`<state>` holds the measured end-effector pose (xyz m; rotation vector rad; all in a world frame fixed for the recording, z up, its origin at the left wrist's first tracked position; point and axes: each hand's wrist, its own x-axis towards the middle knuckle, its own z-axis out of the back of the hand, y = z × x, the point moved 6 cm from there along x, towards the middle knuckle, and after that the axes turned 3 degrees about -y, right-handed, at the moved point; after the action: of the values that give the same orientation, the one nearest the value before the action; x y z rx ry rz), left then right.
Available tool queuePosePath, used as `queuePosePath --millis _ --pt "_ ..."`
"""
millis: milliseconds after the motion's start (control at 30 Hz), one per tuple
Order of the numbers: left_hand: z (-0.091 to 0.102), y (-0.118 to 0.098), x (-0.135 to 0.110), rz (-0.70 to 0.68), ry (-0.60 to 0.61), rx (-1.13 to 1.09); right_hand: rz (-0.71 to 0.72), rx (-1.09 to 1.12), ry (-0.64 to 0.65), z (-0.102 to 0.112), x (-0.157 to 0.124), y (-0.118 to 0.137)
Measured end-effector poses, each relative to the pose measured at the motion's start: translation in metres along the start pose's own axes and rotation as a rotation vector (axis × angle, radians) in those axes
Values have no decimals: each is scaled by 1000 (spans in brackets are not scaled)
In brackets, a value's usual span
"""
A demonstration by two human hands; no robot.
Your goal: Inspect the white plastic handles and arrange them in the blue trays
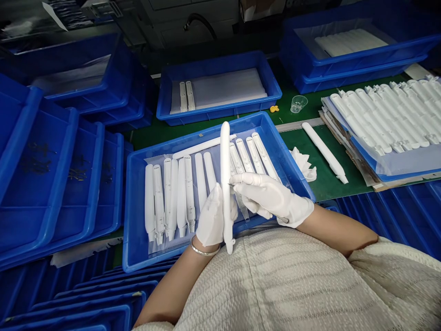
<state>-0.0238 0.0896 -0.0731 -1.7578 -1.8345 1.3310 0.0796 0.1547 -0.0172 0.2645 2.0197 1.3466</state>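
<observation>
A long white plastic piece with a rounded top and a small lug near its lower end stands nearly upright before me. My left hand, in a white glove, is closed around its lower half. My right hand, also gloved, is closed on a thin metal tool, mostly hidden by the fingers. The tool's dark tip touches or nearly touches the piece's right edge. Below both hands is a blue tray, where several similar white pieces lie in rows on a translucent sheet.
Behind stands another blue tray with two white pieces. A clear cup, a yellow bit, crumpled white material and a single white piece lie on the green table. White pieces fill the right tray. Stacked blue trays rise at left.
</observation>
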Motion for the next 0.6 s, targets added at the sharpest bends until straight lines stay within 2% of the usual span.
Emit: queuePosePath --millis 600 --pt "-1 -3 -1 -5 11 40 -4 5 6 1 1 -2"
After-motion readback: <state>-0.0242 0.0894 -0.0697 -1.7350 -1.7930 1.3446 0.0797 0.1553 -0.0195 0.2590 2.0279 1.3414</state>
